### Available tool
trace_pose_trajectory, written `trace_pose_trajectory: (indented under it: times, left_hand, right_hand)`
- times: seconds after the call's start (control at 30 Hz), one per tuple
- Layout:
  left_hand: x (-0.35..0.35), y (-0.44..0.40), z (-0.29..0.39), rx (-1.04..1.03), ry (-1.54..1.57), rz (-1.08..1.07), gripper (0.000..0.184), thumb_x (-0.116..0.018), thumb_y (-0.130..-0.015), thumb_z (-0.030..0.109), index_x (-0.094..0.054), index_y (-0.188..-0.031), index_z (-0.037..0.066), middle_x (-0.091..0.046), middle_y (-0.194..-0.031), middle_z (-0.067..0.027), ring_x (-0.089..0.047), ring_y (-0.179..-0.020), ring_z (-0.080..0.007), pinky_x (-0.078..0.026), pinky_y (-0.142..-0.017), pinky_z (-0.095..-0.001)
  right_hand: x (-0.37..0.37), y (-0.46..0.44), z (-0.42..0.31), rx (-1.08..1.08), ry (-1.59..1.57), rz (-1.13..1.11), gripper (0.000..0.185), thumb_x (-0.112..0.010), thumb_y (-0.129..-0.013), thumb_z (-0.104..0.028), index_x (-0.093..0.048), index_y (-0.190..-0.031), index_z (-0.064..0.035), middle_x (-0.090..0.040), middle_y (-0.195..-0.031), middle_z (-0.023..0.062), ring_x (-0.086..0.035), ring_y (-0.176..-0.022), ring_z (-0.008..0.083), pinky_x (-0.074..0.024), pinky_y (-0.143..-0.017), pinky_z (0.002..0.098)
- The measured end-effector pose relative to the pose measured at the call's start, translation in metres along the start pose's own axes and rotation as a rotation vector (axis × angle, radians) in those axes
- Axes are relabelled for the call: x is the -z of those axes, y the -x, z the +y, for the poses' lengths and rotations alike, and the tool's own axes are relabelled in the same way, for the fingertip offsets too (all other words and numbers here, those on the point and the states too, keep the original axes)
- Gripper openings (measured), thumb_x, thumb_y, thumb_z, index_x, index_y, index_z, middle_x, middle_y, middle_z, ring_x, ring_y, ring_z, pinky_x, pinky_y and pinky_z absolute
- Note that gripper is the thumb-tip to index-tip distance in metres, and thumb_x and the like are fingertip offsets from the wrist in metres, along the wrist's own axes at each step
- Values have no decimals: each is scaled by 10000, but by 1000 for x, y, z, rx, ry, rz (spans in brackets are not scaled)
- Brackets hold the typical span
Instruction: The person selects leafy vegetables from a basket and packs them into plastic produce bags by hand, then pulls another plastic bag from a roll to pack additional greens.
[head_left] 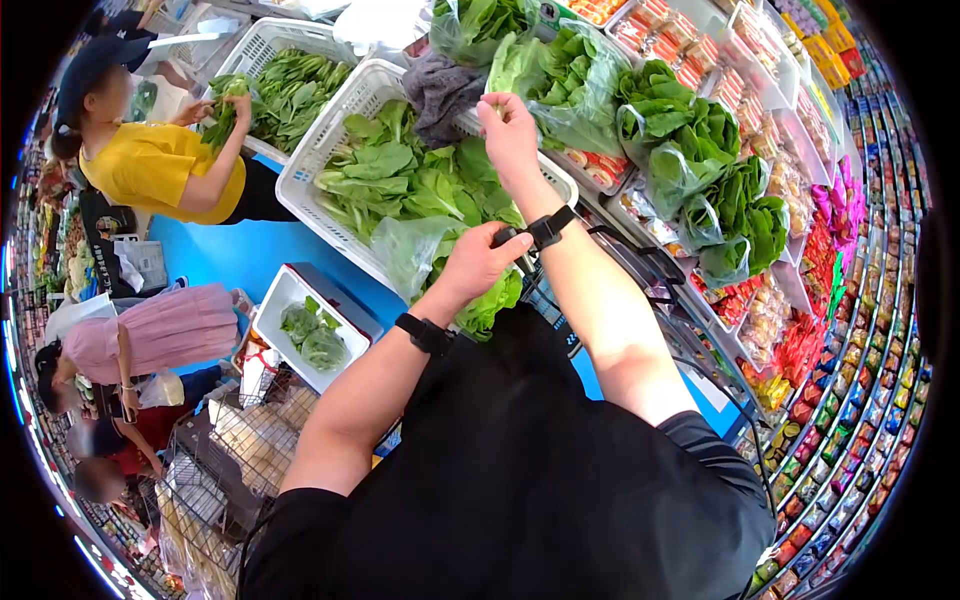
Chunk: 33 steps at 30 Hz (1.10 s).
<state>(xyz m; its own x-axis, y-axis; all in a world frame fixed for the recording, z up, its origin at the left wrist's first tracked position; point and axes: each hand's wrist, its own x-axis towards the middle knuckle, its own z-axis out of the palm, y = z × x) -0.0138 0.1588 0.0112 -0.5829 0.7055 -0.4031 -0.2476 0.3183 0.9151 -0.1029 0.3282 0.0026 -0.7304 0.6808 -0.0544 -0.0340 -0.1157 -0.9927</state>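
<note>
My left hand (472, 262) is closed, its thumb and fingers around a small black device at the wristband (547, 229) on my right forearm. Beyond it, my right hand (510, 135) has its fingers bent together; whatever is between them, if anything, is too small to make out. Both hands are over a white basket (298, 185) of loose leafy greens (385, 170). A clear plastic bag (408, 250) lies beside my left hand, over the greens. Under that hand is a head of lettuce (490, 305). A dark grey cloth (440, 95) hangs over the basket's far rim.
Bagged greens (690, 150) stand on packaged goods at the right. A person in yellow (165, 170) handles greens at another white basket (268, 45). A white bin (270, 320) with bagged greens and a wire cart (215, 450) are at the left. Someone in pink (160, 325) stands nearby.
</note>
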Motion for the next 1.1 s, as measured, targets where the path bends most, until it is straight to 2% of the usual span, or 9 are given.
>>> trace_pose_trajectory:
  times: [0.07,0.17,0.33,0.47,0.63,0.73,0.93,0.97,1.1]
  left_hand:
    - [6,5,12,-3,-130,-5,406,-774,-1031,384,-726,-1013,-18,-634,-792,28,-518,-728,-84,-446,-661,-308]
    - [8,14,37,-37,-272,28,465,-791,-994,425,-704,-923,-27,-635,-740,-36,-540,-691,-128,-472,-646,-357]
    - [-7,12,-5,59,-109,39,501,-778,-993,449,-704,-847,-25,-576,-698,-19,-489,-670,-117,-434,-615,-360]
    - [-12,23,-29,146,244,-69,287,-737,-1063,325,-767,-1045,40,-662,-871,62,-513,-777,-34,-432,-694,-246]
    - [-8,41,-1,74,-28,-164,358,-736,-1060,342,-755,-1119,-11,-692,-924,35,-575,-868,-77,-494,-800,-295]
    - [7,62,14,-96,-37,-154,418,-704,-1080,341,-738,-1295,-16,-744,-1200,-20,-649,-1114,-111,-516,-1012,-312]
    - [38,74,29,-353,172,63,314,-662,-1100,212,-696,-1326,-3,-605,-1537,-114,-597,-1253,-131,-488,-1067,-328]
    - [37,76,29,-311,161,40,439,-608,-1133,255,-604,-1490,1,-534,-1609,-135,-478,-1490,-229,-375,-1219,-357]
    - [20,70,35,-306,395,102,522,-578,-1121,138,-463,-1608,-11,-558,-1582,-131,-527,-1448,-218,-398,-1220,-376]
  right_hand:
    - [2,1,16,81,97,34,173,-745,-1008,-195,-744,-1116,-61,-699,-907,47,-627,-781,169,-505,-724,343]
    - [8,24,8,557,695,-38,103,-745,-971,-154,-767,-1067,-126,-715,-1022,160,-692,-931,369,-558,-822,473]
    - [14,26,9,823,1138,-114,186,-764,-949,-159,-785,-1133,-140,-726,-1079,148,-705,-950,373,-573,-840,439]
    - [-1,25,-7,341,447,-145,173,-764,-967,-137,-779,-1140,-131,-745,-1021,73,-694,-906,227,-552,-792,393]
    - [6,56,-47,-147,-177,-346,245,-691,-1090,-180,-705,-1296,-49,-763,-1119,31,-647,-878,71,-512,-778,240]
    - [28,86,-60,-220,-357,-416,254,-670,-1106,-159,-680,-1323,-29,-767,-1178,100,-671,-964,126,-558,-855,276]
    - [73,139,-49,-367,-963,-732,230,-639,-1124,-198,-652,-1335,-108,-722,-1323,255,-720,-1105,311,-578,-1004,456]
    - [77,139,-47,-385,-1011,-751,222,-647,-1120,-217,-655,-1317,-116,-720,-1334,258,-723,-1106,315,-574,-988,447]
    - [81,145,-45,-420,-1086,-807,271,-650,-1115,-294,-605,-1337,-145,-739,-1304,235,-734,-1060,325,-564,-946,427]
